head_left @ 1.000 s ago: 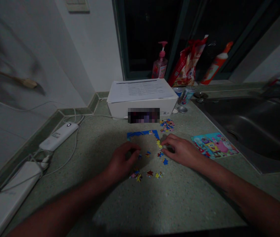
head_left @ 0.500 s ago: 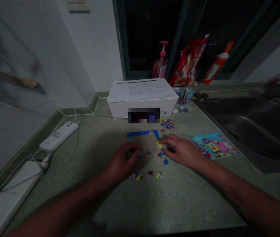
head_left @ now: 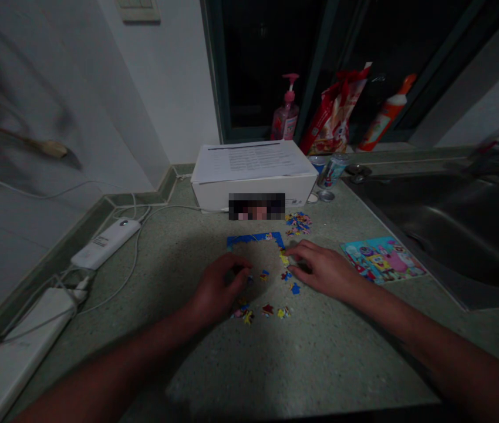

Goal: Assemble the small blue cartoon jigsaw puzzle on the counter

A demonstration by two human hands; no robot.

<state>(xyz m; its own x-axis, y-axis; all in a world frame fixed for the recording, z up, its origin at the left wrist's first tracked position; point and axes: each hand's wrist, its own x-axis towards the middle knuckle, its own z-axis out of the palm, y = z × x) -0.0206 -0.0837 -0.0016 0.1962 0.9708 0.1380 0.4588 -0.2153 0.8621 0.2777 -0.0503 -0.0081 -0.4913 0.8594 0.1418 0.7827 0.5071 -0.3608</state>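
My left hand (head_left: 222, 283) rests over the left side of a partly joined jigsaw puzzle. Its fingers curl toward the thumb, and whatever lies between the tips is hidden. Blue joined pieces form the puzzle's top border (head_left: 253, 238). On the right side, the thumb and fingers of my right hand (head_left: 320, 265) close at a yellow puzzle piece (head_left: 283, 257) below the corner. Loose pieces lie around: a blue piece (head_left: 294, 288) near my right thumb, a small piece (head_left: 264, 275) in the middle, and a red-brown piece (head_left: 267, 309) and a yellow piece (head_left: 283, 312) nearer me.
A pile of pieces (head_left: 299, 222) lies beyond the puzzle, before a white box (head_left: 214, 194). A cartoon picture card (head_left: 384, 258) lies right, beside the metal sink (head_left: 452, 223). Cables and a power strip (head_left: 20, 346) run along the left. A can (head_left: 334, 170) stands behind.
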